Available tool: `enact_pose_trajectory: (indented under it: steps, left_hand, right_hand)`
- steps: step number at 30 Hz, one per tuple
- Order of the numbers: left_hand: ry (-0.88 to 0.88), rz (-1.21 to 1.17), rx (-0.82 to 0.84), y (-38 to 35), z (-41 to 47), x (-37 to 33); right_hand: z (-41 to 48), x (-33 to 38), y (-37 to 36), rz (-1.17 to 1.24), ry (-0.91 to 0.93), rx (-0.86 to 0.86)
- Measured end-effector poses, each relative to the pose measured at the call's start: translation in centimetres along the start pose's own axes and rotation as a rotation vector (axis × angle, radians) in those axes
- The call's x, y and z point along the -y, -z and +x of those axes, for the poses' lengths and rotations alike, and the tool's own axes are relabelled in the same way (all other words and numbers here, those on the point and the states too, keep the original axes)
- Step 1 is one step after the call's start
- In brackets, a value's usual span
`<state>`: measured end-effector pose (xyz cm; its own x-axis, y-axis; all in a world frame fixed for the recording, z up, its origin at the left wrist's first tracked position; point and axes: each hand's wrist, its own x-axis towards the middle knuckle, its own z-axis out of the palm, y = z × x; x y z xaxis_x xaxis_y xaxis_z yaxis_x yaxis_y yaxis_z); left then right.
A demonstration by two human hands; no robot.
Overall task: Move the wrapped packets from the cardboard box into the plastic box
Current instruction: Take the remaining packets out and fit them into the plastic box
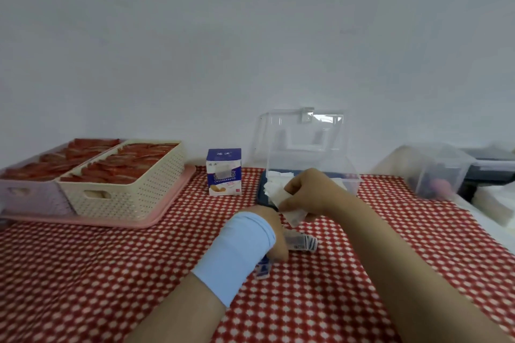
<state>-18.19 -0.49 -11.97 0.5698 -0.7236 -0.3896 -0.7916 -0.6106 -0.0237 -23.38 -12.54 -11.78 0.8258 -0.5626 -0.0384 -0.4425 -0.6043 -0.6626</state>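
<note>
While the right hand (303, 189) pinched white wrapped packets (292, 213) just near of the clear plastic box (306, 147), the left hand's (271, 234) grip closed on a small blue-and-white cardboard box (302, 243), its long axis lying left-right on the table (111, 273).

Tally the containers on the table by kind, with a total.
Woven baskets: 2, one cream, one lilac
Clear plastic boxes: 2, one open behind the right hand, one at far right
Cardboard boxes: 2, one upright, one on its side under the left hand
Pink tray: 1
Total: 7
</note>
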Motion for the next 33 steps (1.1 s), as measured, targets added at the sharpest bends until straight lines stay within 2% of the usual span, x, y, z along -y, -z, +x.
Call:
enact_pose_trajectory:
  steps: [4,7,8,10,13,17,25,33]
  left_hand:
    - [-0.031,-0.113,0.036,1.0,0.6,3.3]
    - [-0.055,-0.27,0.035,2.0,1.2,6.8]
    - [-0.06,-0.365,-0.008,2.2,1.6,7.7]
    - [-0.085,-0.706,-0.083,2.4,2.6,8.8]
    - [-0.18,-1.123,-0.191,2.4,3.7,8.5]
    - [-0.321,-1.497,-0.134,1.7,4.5,7.3]
    - [-0.47,-1.625,-0.046,1.0,4.4,7.7]
    - [-0.392,-1.537,-0.289,0.5,4.9,7.7]
  right_hand:
    - [0.1,-0.1,0.1,0.087,0.006,-0.036]
    - [0.0,0.3,0.8,0.287,-0.004,-0.095]
    - [-0.2,0.5,1.1,0.37,-0.008,-0.097]
    - [-0.4,0.8,1.2,0.481,-0.005,-0.072]
    - [-0.4,0.9,0.7,0.521,-0.015,-0.025]
    - [0.1,0.4,0.2,0.57,-0.027,-0.044]
    - [-0.3,0.6,0.4,0.704,0.012,0.076]
    - [-0.7,1.3,-0.2,0.512,0.109,0.009]
